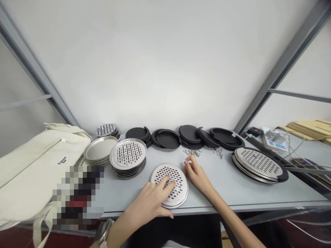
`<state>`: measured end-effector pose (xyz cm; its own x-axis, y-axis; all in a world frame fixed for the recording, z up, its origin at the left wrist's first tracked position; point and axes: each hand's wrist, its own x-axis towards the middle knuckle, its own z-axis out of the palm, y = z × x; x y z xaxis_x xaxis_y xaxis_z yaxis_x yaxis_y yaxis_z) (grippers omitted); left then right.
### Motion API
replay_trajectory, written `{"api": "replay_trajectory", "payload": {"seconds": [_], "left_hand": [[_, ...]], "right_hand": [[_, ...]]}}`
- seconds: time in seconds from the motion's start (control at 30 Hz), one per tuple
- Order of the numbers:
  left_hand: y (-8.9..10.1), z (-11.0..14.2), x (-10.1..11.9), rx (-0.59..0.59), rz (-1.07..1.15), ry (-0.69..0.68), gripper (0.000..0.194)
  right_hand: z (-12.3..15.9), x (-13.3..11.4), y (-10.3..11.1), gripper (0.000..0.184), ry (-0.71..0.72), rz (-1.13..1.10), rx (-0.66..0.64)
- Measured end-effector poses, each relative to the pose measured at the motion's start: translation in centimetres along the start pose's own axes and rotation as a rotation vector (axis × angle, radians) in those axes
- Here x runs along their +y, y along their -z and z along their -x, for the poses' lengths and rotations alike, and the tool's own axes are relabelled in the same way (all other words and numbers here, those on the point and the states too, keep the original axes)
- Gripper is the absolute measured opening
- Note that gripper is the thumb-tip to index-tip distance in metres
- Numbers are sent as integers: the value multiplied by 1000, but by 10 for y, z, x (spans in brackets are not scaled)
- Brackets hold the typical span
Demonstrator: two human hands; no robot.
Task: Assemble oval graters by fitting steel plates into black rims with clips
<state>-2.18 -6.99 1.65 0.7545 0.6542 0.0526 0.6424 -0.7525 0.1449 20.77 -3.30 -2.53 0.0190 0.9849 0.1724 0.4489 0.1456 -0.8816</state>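
Observation:
A round perforated metal disc lies flat on the grey table near its front edge. My left hand rests on the disc's near left part, fingers spread flat on it. My right hand is at the disc's right rim, fingertips pinched on a small metal clip beside the edge. A scatter of wire clips lies just behind my right hand.
Stacks of perforated discs and plain metal plates stand at the left, black round lids along the back wall, assembled discs with black rims at the right. A cream cloth bag lies far left; a small device with cables sits far right.

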Motion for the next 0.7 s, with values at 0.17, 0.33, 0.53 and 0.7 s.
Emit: {"api": "replay_trajectory", "payload": {"seconds": [0.17, 0.33, 0.53, 0.7], "left_hand": [[-20, 14, -6, 92, -96, -70, 73], [-16, 7, -5, 502, -391, -235, 43], [0, -8, -17, 812, -149, 73, 22], [-5, -6, -27, 794, 253, 411, 30]], "right_hand": [[16, -4, 0, 23, -50, -161, -30], [27, -6, 1, 29, -93, -365, -9], [73, 21, 30, 19, 57, 129, 257], [126, 49, 61, 23, 24, 364, 481]]}}
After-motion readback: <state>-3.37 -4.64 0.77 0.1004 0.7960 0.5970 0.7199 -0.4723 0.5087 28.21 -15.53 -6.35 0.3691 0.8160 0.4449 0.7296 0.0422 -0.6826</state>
